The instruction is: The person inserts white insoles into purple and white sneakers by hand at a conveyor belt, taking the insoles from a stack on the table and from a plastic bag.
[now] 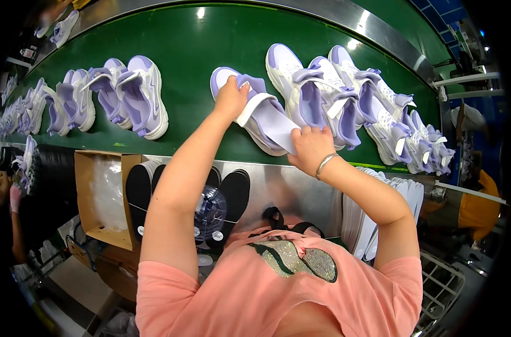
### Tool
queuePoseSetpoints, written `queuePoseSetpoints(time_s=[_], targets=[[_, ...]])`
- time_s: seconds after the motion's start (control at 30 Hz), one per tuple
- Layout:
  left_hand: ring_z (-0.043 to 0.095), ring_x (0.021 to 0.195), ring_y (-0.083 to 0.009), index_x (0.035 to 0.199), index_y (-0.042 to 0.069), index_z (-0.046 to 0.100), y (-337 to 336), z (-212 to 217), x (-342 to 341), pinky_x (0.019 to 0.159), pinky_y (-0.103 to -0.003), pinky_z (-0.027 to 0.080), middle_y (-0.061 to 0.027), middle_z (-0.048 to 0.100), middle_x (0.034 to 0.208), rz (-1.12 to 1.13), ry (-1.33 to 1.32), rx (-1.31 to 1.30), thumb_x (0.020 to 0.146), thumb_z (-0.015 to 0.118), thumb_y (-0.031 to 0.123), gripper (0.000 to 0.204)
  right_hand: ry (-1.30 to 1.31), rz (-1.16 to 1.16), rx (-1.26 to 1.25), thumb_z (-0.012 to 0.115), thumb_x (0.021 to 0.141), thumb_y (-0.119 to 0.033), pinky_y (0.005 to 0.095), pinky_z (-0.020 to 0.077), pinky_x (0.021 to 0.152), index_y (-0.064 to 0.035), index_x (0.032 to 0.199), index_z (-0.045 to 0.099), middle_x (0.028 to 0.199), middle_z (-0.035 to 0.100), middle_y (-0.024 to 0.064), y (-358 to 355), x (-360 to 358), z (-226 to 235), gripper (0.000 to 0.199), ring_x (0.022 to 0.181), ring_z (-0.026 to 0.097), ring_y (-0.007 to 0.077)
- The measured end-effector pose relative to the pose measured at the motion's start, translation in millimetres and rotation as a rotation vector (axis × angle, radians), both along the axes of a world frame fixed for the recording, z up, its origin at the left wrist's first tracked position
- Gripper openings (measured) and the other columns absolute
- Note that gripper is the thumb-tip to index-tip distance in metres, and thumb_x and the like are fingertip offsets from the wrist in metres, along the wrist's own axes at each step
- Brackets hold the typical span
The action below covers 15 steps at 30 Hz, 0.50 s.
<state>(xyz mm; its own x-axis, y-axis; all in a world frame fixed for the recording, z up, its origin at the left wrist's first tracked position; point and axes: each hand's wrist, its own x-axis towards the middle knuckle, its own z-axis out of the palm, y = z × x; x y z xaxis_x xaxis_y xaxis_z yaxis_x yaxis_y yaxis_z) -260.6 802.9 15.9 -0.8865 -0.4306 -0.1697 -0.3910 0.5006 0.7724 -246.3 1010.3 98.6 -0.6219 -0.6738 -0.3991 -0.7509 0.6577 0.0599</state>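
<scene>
A white and lavender sneaker lies on the green belt in front of me, its toe pointing away to the left. My left hand is closed around its tongue and upper near the toe. Between the fingers of my right hand is the heel end of a lavender insole. The insole's front part lies inside the shoe opening and is hidden there. Just to the right, another sneaker stands beside my right hand.
More sneakers line the green belt on the left and right. Along its near metal edge sit a cardboard box with clear plastic, black insoles and a stack of white insoles. Other people work at both sides.
</scene>
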Motion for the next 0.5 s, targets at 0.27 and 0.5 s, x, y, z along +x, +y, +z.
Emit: queuePoseSetpoints(time_s=[0.27, 0.5], targets=[[0.054, 0.087, -0.0355, 0.094, -0.005, 0.044, -3, 6, -2, 0.074, -0.037, 0.042, -0.0247, 0.055, 0.092, -0.038, -0.069, 0.013, 0.080, 0.050, 0.028, 0.036, -0.120, 0.143, -0.006, 0.053, 0.069, -0.009, 0.0349, 0.0474, 0.067, -0.0048, 0.078, 0.063, 0.086, 0.059, 0.0152, -55, -22, -48, 0.014, 0.080, 0.058, 0.0273], [0.055, 0.086, -0.0311, 0.098, -0.005, 0.044, -5, -2, -1, 0.073, -0.035, 0.042, -0.0227, 0.055, 0.093, -0.047, -0.044, 0.111, 0.080, 0.051, 0.027, 0.038, -0.363, 0.244, 0.341, 0.051, 0.069, -0.009, 0.0338, 0.0447, 0.077, -0.0039, 0.090, 0.063, 0.094, 0.059, 0.0153, -83, -45, -82, 0.024, 0.089, 0.057, 0.0256]])
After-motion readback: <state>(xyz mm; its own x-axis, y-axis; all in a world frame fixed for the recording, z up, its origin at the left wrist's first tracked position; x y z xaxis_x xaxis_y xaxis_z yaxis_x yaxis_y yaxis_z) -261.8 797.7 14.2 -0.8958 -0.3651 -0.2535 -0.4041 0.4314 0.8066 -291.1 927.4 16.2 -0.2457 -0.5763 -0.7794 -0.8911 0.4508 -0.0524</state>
